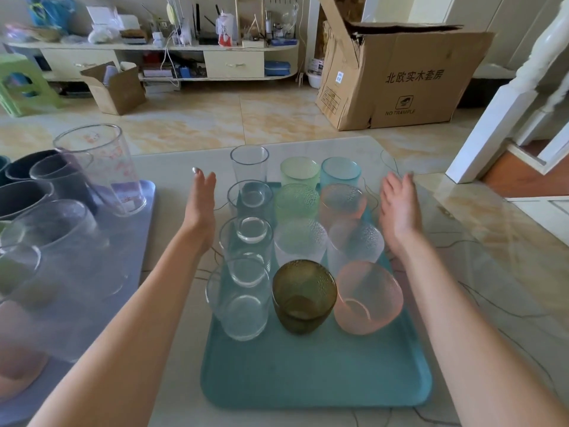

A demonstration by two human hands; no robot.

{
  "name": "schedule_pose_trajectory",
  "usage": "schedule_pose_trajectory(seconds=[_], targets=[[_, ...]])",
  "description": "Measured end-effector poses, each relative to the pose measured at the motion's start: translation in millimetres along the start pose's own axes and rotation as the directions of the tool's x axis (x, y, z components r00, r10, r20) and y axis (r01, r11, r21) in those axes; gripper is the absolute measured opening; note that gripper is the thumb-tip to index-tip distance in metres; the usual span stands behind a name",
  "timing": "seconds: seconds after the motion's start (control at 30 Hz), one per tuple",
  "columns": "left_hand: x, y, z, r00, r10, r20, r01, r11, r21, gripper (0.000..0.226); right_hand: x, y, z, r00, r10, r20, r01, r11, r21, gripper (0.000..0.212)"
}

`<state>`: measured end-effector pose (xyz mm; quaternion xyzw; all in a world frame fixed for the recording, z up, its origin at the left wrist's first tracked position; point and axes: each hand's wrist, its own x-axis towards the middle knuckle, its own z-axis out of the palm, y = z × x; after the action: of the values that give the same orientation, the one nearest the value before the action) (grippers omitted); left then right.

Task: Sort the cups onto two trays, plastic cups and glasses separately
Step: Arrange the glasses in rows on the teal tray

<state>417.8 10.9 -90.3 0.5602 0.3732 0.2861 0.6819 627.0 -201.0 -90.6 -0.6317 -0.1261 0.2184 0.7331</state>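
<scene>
Both grips were open and held nothing: the left hand (200, 208) and right hand (398, 208) hovered with straight fingers on either side of the glasses (295, 241) packed on the teal tray (308, 374) mid-bench. The plastic cups (40, 192) stood on the purple tray (144, 229) at the bench's left edge. The glasses looked stiff, slick, breakable and fairly heavy, probably best taken round the wall below the rim.

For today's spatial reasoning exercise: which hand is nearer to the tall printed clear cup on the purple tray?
Left. The left hand hovers open just right of the tall printed clear cup; the right hand is beyond the teal tray of glasses.
</scene>
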Motion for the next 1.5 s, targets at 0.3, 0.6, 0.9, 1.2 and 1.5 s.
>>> schedule_pose_trajectory(seconds=[0.3,0.6,0.9,1.2,1.5], targets=[[31.7,3.0,27.8,0.992,-0.015,0.126,0.031,0.991,-0.129,0.051,53.0,6.5,32.3,0.970,0.084,0.227,-0.133,0.968,0.213,0.046],[31.6,2.4,31.2,0.997,-0.011,0.081,0.028,0.977,-0.211,0.045,48.2,11.0,41.9,0.900,0.159,0.405,-0.331,0.855,0.400,0.043],[31.6,2.5,30.9,0.995,0.007,0.104,0.020,0.968,-0.251,0.046,39.9,8.1,41.9,0.890,0.140,0.433,-0.323,0.865,0.385,0.035],[31.1,2.8,31.5,0.994,0.008,0.109,0.023,0.960,-0.279,0.045,41.7,11.4,38.9,0.881,0.109,0.460,-0.281,0.903,0.324,0.039],[39.4,-0.2,26.1,0.986,0.033,0.162,-0.001,0.981,-0.194,0.038,45.0,12.8,36.9,0.873,0.123,0.472,-0.286,0.913,0.292,0.042]])
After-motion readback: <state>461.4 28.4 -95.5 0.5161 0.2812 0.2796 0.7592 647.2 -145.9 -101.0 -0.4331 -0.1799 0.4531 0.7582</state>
